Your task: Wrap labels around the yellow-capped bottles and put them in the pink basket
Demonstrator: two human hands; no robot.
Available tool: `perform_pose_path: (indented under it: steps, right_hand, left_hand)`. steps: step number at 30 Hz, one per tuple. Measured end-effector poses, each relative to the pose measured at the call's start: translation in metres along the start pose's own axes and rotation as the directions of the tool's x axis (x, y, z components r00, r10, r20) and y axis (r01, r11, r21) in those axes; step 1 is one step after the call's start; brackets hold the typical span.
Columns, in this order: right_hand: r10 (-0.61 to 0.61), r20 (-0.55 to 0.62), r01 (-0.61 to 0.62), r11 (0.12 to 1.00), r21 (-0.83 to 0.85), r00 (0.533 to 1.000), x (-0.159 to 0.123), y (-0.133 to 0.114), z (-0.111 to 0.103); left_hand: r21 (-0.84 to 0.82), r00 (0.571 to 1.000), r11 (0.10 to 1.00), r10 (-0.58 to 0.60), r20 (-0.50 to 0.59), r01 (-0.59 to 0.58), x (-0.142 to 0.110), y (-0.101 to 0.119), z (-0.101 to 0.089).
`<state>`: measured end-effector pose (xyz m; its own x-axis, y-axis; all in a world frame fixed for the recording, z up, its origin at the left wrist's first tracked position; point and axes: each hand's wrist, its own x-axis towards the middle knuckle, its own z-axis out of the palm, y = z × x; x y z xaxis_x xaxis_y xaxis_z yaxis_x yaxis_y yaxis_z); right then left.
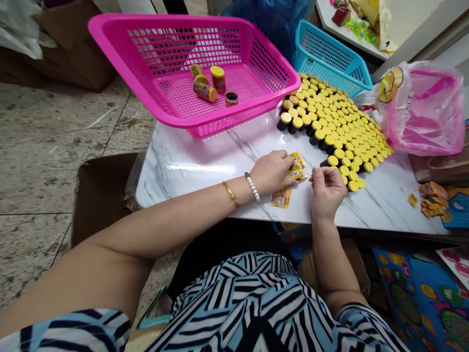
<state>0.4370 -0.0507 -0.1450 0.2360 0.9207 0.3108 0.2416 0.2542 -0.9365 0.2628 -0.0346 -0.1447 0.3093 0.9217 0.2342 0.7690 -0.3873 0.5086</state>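
A white marble-patterned table top fills the middle of the view. Along its far edge sits a wide magenta plastic mesh basket, holding a few loose yellow-capped containers, with a smaller sky-blue plastic mesh basket just behind and to its right. Beyond the table's right end bulges a translucent pink plastic bag.

On the table's right half stands a dense block of black containers with round yellow caps, packed upright in rows, their long axes vertical and caps facing up. The person's right hand is nearer this block, just beside its near corner, with its fingers pinched narrowly together; I cannot tell whether they hold anything. The left hand, farther from the block, curls over small yellow printed sachets lying flat, though any grip is unclear. One more printed sachet lies flat just below it, its long axis running toward the person.
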Motion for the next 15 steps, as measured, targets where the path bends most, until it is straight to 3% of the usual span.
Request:
perform_pose_path:
  steps: [3, 6, 8, 10, 11, 13, 15]
  right_hand:
    - [0.001, -0.008, -0.002, 1.000, -0.022, 1.000, -0.002, 0.002, -0.002]
    - [0.010, -0.040, -0.009, 1.000, 0.010, 0.999, -0.001, 0.005, -0.007]
    - [0.058, -0.031, -0.056, 0.996, 0.069, 0.998, 0.003, 0.006, -0.008]
    - [0.167, 0.079, -0.176, 0.976, 0.127, 0.983, 0.010, 0.005, -0.009]
    - [0.224, 0.177, -0.249, 0.959, 0.138, 0.958, 0.015, 0.003, -0.008]
    - [0.283, 0.413, -0.348, 0.933, 0.090, 0.866, 0.026, -0.002, -0.006]
    - [0.257, 0.599, -0.312, 0.950, -0.013, 0.758, 0.038, -0.009, -0.003]
  left_hand:
    - [-0.094, 1.000, 0.996, -0.009, -0.021, 0.007, 0.003, -0.007, 0.001]
    - [-0.272, 0.990, 0.962, -0.026, -0.136, -0.012, 0.005, -0.012, -0.003]
    - [-0.450, 0.981, 0.893, -0.084, -0.172, -0.002, 0.005, -0.015, -0.010]
    - [-0.648, 0.989, 0.760, -0.123, -0.076, 0.045, 0.005, -0.018, -0.019]
    - [-0.726, 0.993, 0.683, -0.120, -0.002, 0.081, 0.005, -0.019, -0.023]
    - [-0.809, 0.991, 0.573, -0.067, 0.116, 0.134, 0.005, -0.020, -0.029]
    - [-0.819, 0.989, 0.557, -0.023, 0.149, 0.137, 0.003, -0.019, -0.034]
